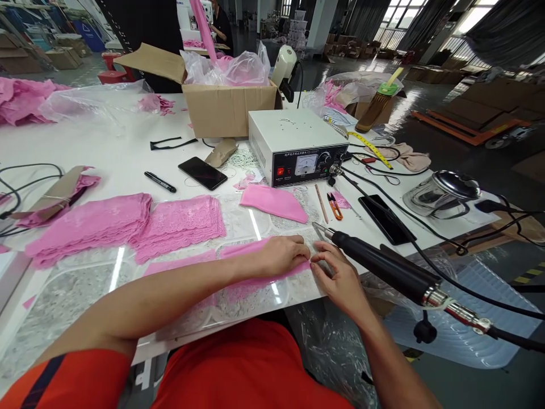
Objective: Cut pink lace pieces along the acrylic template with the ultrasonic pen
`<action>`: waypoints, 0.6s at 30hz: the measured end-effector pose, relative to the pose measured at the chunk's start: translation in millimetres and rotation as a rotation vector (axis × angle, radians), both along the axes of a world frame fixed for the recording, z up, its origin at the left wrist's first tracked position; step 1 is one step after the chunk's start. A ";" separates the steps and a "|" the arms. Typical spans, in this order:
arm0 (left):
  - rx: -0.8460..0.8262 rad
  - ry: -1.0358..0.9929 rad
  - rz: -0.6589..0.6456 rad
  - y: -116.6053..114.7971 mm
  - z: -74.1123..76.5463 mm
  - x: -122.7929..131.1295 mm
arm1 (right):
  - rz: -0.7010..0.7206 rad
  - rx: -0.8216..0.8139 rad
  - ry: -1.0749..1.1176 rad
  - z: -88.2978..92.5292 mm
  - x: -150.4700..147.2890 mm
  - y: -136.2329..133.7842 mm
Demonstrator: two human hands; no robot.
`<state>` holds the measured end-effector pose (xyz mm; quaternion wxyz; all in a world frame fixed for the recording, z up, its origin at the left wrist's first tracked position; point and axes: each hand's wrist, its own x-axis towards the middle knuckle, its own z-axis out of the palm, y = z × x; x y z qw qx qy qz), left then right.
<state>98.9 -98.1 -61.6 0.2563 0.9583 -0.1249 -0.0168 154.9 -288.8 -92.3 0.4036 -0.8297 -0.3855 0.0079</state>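
A pink lace-edged fabric piece (242, 291) lies near the table's front edge, partly covered by my left forearm. At its right end my left hand (287, 254) has curled fingers pressed on the cloth. My right hand (338, 278) pinches the same end, its fingertips close to the left ones. Another pink piece (181, 262) lies flat to the left, partly under the forearm. Just right of my right hand is a black handheld tool (378, 261) with a pointed metal tip. A plain pink fabric stack (275, 203) lies beyond my hands.
Two lace stacks (179, 224) lie at left. A white control box (306, 147) is cabled to the tool. Orange snips (334, 207), phones (203, 172), a marker (160, 182), a lidded glass mug (443, 193) and a cardboard box (225, 108) stand or lie around.
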 end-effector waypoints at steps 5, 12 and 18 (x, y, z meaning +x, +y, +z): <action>-0.022 -0.010 -0.007 1.9 0.4 -1.0 | -0.005 0.002 -0.001 2.0 -0.1 0.7; -0.056 -0.027 -0.029 4.5 -0.9 -1.5 | -0.014 0.006 0.002 1.9 0.1 2.1; -0.083 -0.041 -0.041 5.7 -1.0 -1.5 | -0.053 0.021 -0.009 0.1 -2.4 5.9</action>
